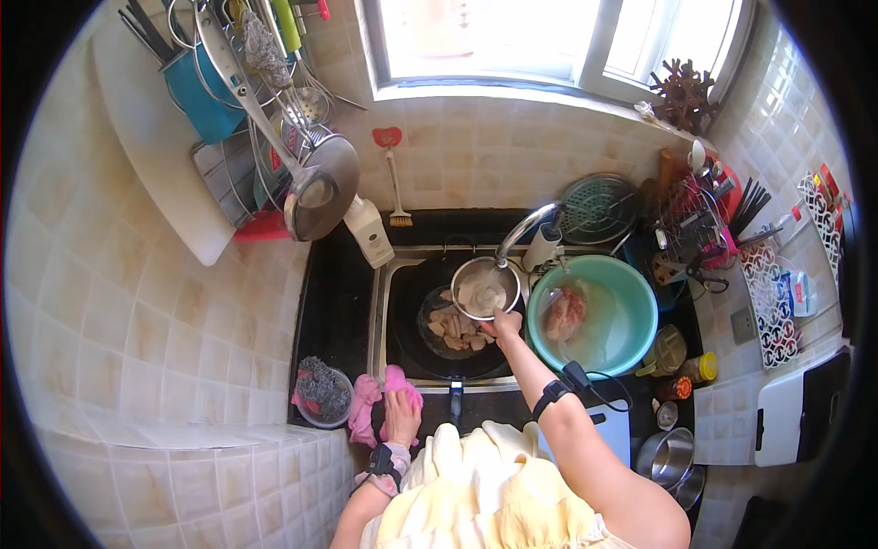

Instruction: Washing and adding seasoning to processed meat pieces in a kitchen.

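My right hand (506, 326) grips the near rim of a round metal bowl (475, 316) under the curved faucet (523, 230). Water runs into the bowl, which holds pale, blurred contents. Partly beneath the bowl, a black wok (411, 343) sits in the sink, with several pale brown meat pieces (454, 331) in some water. My left hand (402, 417) rests on a pink cloth (399, 383) at the counter's front edge; whether its fingers grasp the cloth is unclear.
Right of the wok, a turquoise basin (621, 316) holds water and a reddish piece of meat (566, 314). A clear tub (343, 384) with steel wool stands at the left. A white bottle (370, 233) is behind the sink. Strainers (322, 185) hang at the upper left.
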A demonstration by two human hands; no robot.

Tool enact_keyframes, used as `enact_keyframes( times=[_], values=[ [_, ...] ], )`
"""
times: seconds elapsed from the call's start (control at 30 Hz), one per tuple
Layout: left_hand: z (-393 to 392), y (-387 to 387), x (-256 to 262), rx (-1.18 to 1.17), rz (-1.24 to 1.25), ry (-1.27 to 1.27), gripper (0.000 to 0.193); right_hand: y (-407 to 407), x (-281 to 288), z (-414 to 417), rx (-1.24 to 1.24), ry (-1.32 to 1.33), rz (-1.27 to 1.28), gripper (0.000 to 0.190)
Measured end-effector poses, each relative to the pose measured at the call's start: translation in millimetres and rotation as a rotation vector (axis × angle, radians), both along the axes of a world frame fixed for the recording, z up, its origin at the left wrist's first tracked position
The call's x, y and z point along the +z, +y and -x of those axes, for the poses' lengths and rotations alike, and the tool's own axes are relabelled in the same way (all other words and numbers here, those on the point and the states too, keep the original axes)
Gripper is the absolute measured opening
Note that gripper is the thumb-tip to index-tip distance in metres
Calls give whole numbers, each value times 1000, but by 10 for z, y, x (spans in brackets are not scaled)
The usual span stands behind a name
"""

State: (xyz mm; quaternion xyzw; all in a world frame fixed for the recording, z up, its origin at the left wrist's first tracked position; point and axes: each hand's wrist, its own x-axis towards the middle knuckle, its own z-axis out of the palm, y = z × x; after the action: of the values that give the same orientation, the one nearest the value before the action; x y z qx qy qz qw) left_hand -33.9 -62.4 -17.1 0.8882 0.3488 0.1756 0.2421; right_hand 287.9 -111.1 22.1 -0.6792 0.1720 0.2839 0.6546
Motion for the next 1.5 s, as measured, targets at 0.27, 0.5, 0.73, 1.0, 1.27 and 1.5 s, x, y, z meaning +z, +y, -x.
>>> enact_keyframes(
  times=[0.27, 0.5, 0.73, 1.0, 1.27, 1.5],
  values=[
    [-111, 220, 152, 25, 82, -46, 26, 87, -119, -56, -10, -2, -138, 23],
    [-75, 104, 54, 35, 239, -132, 13, 5, -81, 17, 104, -1, -100, 24],
    [-492, -246, 766, -407, 542, -382, 7, -168, -135, 31, 169, -65, 37, 19],
    [-740, -228, 538, -583, 121, -88, 34, -202, -133, 77, 167, -136, 54, 14],
    [-864, -109, 504, -204, 527, -225, 39, -166, 37, 87, 163, -94, 30, 27],
    [-894, -349, 579, -1042, -130, 165, 19, -237, 11, -5, 174, -107, 46, 28]
  ],
)
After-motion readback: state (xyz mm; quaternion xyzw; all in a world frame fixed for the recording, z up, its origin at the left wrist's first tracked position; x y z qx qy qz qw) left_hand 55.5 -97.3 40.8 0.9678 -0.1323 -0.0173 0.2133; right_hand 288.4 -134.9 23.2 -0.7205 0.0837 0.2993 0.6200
